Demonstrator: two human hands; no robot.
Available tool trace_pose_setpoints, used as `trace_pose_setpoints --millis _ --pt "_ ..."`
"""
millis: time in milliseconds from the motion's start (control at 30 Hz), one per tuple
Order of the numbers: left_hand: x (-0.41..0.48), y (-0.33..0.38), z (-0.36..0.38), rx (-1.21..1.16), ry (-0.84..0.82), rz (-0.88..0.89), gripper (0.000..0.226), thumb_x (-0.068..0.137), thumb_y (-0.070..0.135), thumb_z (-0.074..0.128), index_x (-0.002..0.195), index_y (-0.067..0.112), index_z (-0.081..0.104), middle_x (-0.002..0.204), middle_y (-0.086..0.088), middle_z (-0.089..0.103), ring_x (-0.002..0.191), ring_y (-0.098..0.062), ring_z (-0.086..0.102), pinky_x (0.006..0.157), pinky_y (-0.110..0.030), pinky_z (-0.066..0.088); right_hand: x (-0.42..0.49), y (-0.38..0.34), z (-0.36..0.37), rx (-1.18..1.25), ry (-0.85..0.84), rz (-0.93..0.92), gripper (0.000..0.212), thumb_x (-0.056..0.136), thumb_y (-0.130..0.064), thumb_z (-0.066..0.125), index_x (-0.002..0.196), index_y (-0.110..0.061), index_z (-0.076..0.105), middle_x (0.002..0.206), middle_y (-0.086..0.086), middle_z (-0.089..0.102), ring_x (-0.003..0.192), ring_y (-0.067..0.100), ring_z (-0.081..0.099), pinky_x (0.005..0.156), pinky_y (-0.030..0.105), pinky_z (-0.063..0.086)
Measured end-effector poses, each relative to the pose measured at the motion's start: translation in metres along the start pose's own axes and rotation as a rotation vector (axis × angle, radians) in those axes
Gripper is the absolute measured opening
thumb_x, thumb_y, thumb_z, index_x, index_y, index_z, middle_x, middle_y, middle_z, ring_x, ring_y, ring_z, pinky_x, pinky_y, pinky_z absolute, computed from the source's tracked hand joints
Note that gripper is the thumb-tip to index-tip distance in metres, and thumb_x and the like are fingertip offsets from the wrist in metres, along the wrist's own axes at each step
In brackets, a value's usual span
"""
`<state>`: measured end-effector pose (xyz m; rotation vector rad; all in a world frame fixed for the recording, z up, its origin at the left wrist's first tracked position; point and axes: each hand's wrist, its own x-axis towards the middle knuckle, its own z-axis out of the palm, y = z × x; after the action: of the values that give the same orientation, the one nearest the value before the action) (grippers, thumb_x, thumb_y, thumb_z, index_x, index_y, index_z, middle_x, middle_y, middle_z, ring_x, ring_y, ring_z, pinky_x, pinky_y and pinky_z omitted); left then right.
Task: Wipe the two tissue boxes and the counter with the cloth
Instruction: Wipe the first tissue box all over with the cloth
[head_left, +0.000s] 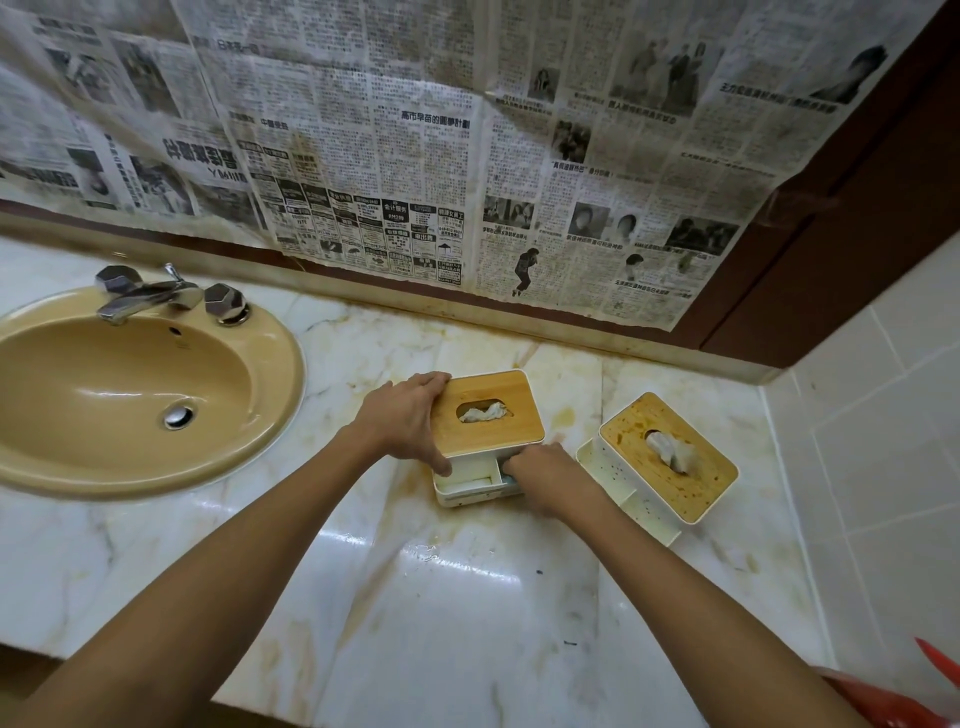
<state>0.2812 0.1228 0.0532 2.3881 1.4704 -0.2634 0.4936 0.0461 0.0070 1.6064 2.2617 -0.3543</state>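
Note:
Two white tissue boxes with wooden lids stand on the marble counter (441, 613). The left tissue box (488, 410) has a clean lid; my left hand (402, 421) grips its left side. My right hand (545, 475) presses a small bluish cloth (509, 475) into the box's front tray; most of the cloth is hidden under my fingers. The right tissue box (670, 457) sits apart to the right, its lid stained dark, with a tissue sticking up.
A tan sink (130, 395) with a chrome faucet (150, 293) lies at the left. Newspaper (467, 156) covers the wall behind. White tiles (883, 415) form the right wall. Something red (904, 701) shows at the bottom right corner. The counter shows yellow-brown stains.

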Motion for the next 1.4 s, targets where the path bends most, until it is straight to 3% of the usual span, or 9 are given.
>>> trace_pose_setpoints --millis 133,267,467,633,800,1000,1133,1267,1400 --pt "0.003 -0.001 0.003 0.021 -0.007 0.001 0.142 0.048 0.074 0.087 0.163 0.026 0.019 0.163 0.009 0.036 0.139 -0.019 0.048 0.118 -0.048 0.037 -0.001 0.002 -0.002 0.151 0.023 -0.002 0.047 0.082 0.011 0.055 0.116 -0.017 0.071 0.109 0.013 0.069 0.099 0.034 0.066 0.073 0.034 0.049" --pt "0.006 -0.005 -0.001 0.024 -0.055 0.020 0.141 0.045 0.071 0.089 0.160 0.028 0.020 0.159 0.006 0.039 0.145 -0.018 0.038 0.123 -0.053 0.027 -0.015 0.013 0.006 0.407 0.087 -0.049 0.039 0.079 -0.003 0.065 0.107 -0.030 0.072 0.107 -0.001 0.071 0.096 0.022 0.065 0.077 0.040 0.056" --pt "0.013 -0.007 -0.005 0.098 -0.112 0.079 0.146 0.044 0.076 0.088 0.160 0.023 0.016 0.165 0.005 0.030 0.156 -0.022 0.017 0.125 -0.057 0.019 -0.065 0.023 -0.007 0.971 0.517 0.100 0.032 0.084 -0.013 0.078 0.111 -0.029 0.074 0.102 -0.017 0.074 0.093 -0.002 0.066 0.080 0.017 0.054" --pt "0.025 0.020 -0.015 0.068 -0.145 0.086 0.166 0.041 0.092 0.077 0.165 0.017 -0.005 0.175 -0.002 -0.002 0.161 -0.024 0.000 0.128 -0.059 0.006 -0.073 0.026 -0.010 1.892 0.701 0.533 0.018 0.087 -0.004 0.071 0.098 -0.012 0.060 0.105 0.014 0.068 0.094 0.028 0.070 0.069 0.037 0.059" --pt "0.040 0.067 -0.006 0.141 -0.114 0.139 0.162 0.047 0.081 0.085 0.165 0.015 -0.004 0.172 -0.005 0.013 0.158 -0.027 0.016 0.127 -0.057 0.012 -0.067 0.028 -0.018 2.349 0.712 0.636 0.018 0.087 -0.001 0.069 0.092 -0.011 0.055 0.103 0.019 0.068 0.083 0.028 0.070 0.057 0.032 0.057" --pt "0.047 0.071 -0.002 0.177 -0.099 0.103 0.141 0.048 0.066 0.092 0.159 0.018 0.019 0.148 -0.004 0.038 0.134 -0.028 0.044 0.105 -0.048 0.046 -0.062 0.039 -0.018 2.530 0.722 0.612 0.064 0.079 -0.011 0.079 0.137 -0.016 0.053 0.127 0.017 0.066 0.116 0.037 0.064 0.066 0.040 0.059" --pt "0.043 0.045 -0.023 -0.031 -0.092 0.147 0.146 0.038 0.071 0.090 0.159 0.028 0.020 0.137 0.009 0.039 0.125 -0.019 0.049 0.098 -0.045 0.051 -0.064 0.044 -0.029 2.493 0.840 0.534 0.037 0.094 -0.011 0.066 0.130 -0.018 0.061 0.125 0.016 0.067 0.110 0.033 0.065 0.072 0.040 0.058" --pt "0.035 0.023 -0.047 -0.242 -0.052 0.281 0.151 0.037 0.067 0.094 0.163 0.027 0.019 0.128 0.017 0.039 0.119 -0.009 0.047 0.107 -0.034 0.045 -0.062 0.044 -0.043 1.927 0.993 0.418 0.024 0.102 -0.021 0.058 0.119 -0.035 0.067 0.122 -0.004 0.068 0.110 0.016 0.067 0.086 0.039 0.060" --pt "0.031 0.029 -0.060 -0.351 0.005 0.354 0.153 0.033 0.068 0.094 0.163 0.027 0.024 0.143 0.012 0.040 0.133 -0.010 0.043 0.117 -0.030 0.035 -0.060 0.028 -0.065 1.372 0.858 0.225 0.036 0.105 -0.023 0.053 0.137 -0.038 0.059 0.137 -0.023 0.059 0.124 -0.015 0.049 0.109 0.023 0.044"
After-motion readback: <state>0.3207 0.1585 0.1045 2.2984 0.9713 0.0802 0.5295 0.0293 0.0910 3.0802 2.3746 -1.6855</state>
